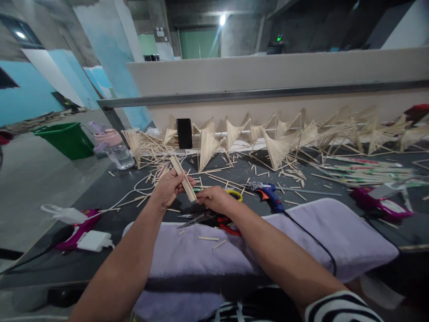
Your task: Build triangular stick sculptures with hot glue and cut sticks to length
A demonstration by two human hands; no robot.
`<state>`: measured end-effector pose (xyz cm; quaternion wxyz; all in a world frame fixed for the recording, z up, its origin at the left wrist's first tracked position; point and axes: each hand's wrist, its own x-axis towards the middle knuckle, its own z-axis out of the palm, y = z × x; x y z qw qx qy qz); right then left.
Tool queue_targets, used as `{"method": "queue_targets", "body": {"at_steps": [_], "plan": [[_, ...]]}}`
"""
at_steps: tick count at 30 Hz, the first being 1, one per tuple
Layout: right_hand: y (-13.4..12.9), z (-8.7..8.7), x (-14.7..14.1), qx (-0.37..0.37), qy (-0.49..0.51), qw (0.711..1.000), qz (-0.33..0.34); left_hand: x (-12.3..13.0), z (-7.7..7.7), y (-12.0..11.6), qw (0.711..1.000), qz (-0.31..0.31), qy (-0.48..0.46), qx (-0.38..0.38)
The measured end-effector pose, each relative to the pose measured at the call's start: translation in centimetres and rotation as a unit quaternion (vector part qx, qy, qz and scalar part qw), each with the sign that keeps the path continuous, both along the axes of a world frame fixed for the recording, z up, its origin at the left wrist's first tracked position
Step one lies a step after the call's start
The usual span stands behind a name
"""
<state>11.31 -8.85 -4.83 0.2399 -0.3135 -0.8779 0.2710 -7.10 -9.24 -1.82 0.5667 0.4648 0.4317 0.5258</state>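
My left hand (166, 188) is closed around a small bundle of thin wooden sticks (183, 179), which slants down to the right. Close to the bundle's lower end, my right hand (216, 199) has its fingers curled together; whatever is between them is too small to make out. Below the right hand lies a pair of scissors with red handles (229, 228), its blades pointing left. A yellow handle loop (237, 194) shows just behind that hand. To the right rests a blue glue gun (274, 201) with an orange trigger.
Twisted stick models (208, 145) line the back of the dark table, with a phone (184, 133) upright among them. Loose sticks are scattered around. A lavender cushion (208, 259) covers the front edge. Purple power strips (78, 230) and a water bottle (119, 152) stand left.
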Motion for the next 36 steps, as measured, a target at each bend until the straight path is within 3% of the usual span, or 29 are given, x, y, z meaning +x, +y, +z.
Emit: {"method": "queue_targets", "body": {"at_steps": [36], "plan": [[-0.11, 0.23, 0.00, 0.068, -0.023, 0.997, -0.005, -0.07, -0.26, 0.27, 1.000, -0.003, -0.004, -0.003]]}}
